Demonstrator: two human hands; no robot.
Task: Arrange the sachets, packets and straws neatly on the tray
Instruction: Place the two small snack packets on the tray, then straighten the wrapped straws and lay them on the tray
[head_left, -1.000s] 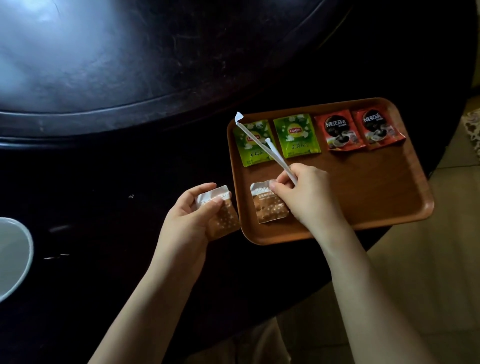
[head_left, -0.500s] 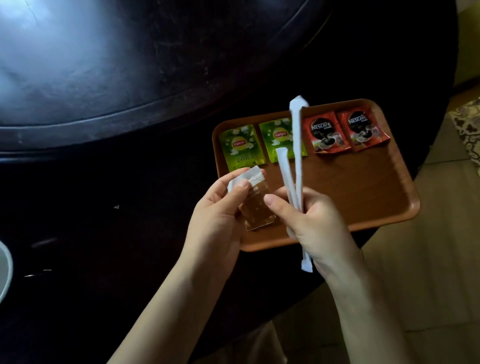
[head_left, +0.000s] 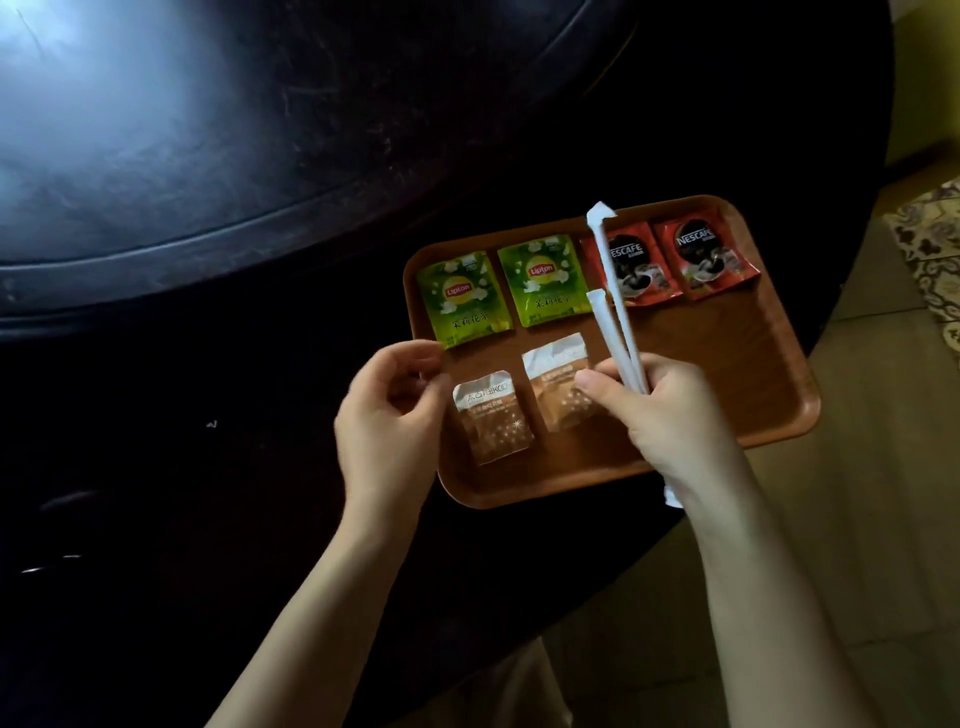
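On the dark round table (head_left: 218, 364), near its edge, a brown wooden tray (head_left: 737, 384) is lying, and everything else is placed relative to this tray. Over the tray's left rim the left hand (head_left: 387, 415) is hovering with its fingers loosely curled and apart; it is holding nothing, and its fingertips are just beside a brown sachet (head_left: 491, 418), which is lying flat in the tray's near left part. A second brown sachet (head_left: 558, 382) is lying just to the right of the first one, a little tilted, and the thumb of the right hand is touching its right edge. In the far row of the tray, two green Lipton tea packets (head_left: 462, 299) are sitting side by side at the left, and two red Nescafe packets (head_left: 701, 257) are sitting side by side at the right. Above the middle of the tray the right hand (head_left: 670, 415) is gripping two white wrapped straws (head_left: 610, 291) together. The straws are pointing away from the person; the longer one is crossing over the left Nescafe packet, and the shorter one is ending between the tea and coffee packets. One straw end is sticking out below the wrist, past the tray's near rim.
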